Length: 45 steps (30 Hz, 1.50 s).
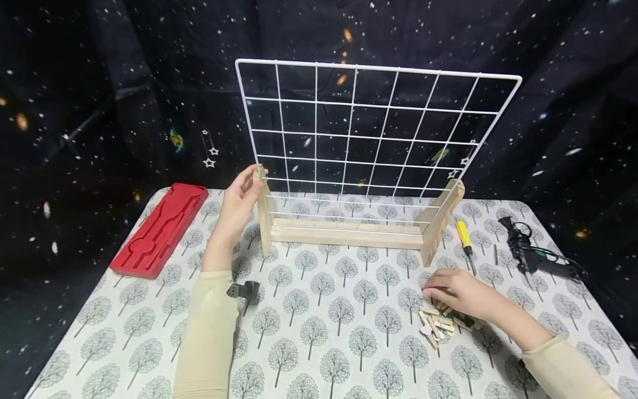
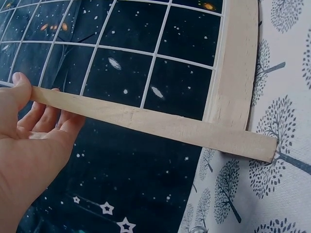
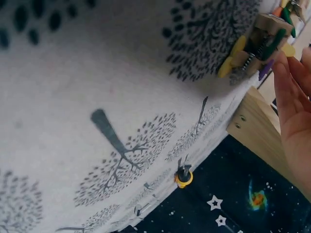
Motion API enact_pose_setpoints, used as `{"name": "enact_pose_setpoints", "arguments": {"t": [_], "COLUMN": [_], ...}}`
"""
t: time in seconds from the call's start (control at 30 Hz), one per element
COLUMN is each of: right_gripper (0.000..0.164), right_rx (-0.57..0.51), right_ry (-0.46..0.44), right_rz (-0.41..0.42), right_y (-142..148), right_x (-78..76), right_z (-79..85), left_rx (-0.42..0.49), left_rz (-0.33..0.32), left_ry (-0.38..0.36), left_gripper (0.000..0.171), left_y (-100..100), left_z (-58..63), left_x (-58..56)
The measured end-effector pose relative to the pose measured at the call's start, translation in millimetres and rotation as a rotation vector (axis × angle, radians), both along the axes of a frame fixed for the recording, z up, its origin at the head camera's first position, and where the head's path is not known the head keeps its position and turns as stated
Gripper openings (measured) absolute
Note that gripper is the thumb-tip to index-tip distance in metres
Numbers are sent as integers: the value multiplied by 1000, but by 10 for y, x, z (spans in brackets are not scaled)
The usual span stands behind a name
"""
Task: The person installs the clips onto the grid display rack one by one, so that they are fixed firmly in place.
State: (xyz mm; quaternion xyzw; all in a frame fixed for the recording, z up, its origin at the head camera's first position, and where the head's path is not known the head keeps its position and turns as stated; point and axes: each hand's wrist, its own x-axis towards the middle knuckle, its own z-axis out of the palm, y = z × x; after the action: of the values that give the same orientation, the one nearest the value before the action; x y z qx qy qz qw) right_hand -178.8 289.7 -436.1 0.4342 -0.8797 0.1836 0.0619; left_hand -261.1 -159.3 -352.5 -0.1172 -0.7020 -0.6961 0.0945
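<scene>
- Centre of the head view: a white wire grid [image 1: 349, 136] rises from a pale wooden stand [image 1: 346, 234], which rests on the table.
- Left of centre: the person's left hand [image 1: 236, 206] grips the top end of the stand's left side piece [image 1: 265, 216], the thumb on one face and the fingers curled round the other. The left wrist view shows the same grip at its left edge.
- Lower right: the right hand [image 1: 461, 293] is bent over a small heap of wooden clothespins [image 1: 436, 323], some bearing coloured decorations, pink and green among them.
- Upper right of the right wrist view: fingertips meet the edge of the clothespins, where a metal spring [image 3: 249, 62] shows. The overlap is tight, so I cannot tell whether the right hand pinches one.
- Left of the head view: a red moulded tray [image 1: 157, 233] with shaped hollows lies slanted.
- Right: a screwdriver [image 1: 464, 235] with a yellow handle lies just beside the stand; farther right is a black tool [image 1: 528, 252] with a cable.
- Underneath: a white tablecloth [image 1: 299, 379] printed with grey trees.
- Behind: a dark backdrop [image 1: 124, 122] patterned with stars and galaxies.
</scene>
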Motion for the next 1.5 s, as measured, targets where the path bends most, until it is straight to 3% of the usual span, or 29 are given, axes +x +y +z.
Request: {"name": "enact_pose_setpoints", "arguments": {"t": [0.17, 0.33, 0.43, 0.57, 0.67, 0.8, 1.0, 1.13, 1.33, 1.5], "right_gripper": [16, 14, 10, 11, 13, 16, 16, 15, 16, 18], "right_rx": [33, 62, 52, 11, -63, -213, -466, -600, -641, -604], "right_ry": [-73, -105, -142, -170, -184, -170, -31, -25, -25, 53], "right_rz": [-6, 42, 40, -41, -96, -103, 41, 86, 4, -113], "right_y": [-8, -15, -21, -155, -388, -822, -1592, -2016, -2500, -2787], "right_x": [-4, -32, -67, -114, -156, -243, -260, -258, -399, -763], "right_z": [20, 77, 181, 418, 633, 963, 1727, 2244, 2784, 3059], "left_rx": [-7, 0, 19, 41, 57, 72, 79, 95, 97, 73], "left_rz": [0, -13, -18, -21, -15, 1, -2, -6, -18, -4], "left_ry": [3, -3, 12, 20, 15, -1, -1, 11, -4, -13], "left_gripper": [45, 45, 45, 46, 47, 47, 45, 46, 47, 47], "left_y": [-7, 35, 65, 56, 24, -1, -16, -39, -40, -25], "left_z": [25, 18, 29, -18, -79, -86, -50, -34, -25, -28], "left_x": [-4, -8, -25, -87, -119, -77, -21, -17, -15, 8]}}
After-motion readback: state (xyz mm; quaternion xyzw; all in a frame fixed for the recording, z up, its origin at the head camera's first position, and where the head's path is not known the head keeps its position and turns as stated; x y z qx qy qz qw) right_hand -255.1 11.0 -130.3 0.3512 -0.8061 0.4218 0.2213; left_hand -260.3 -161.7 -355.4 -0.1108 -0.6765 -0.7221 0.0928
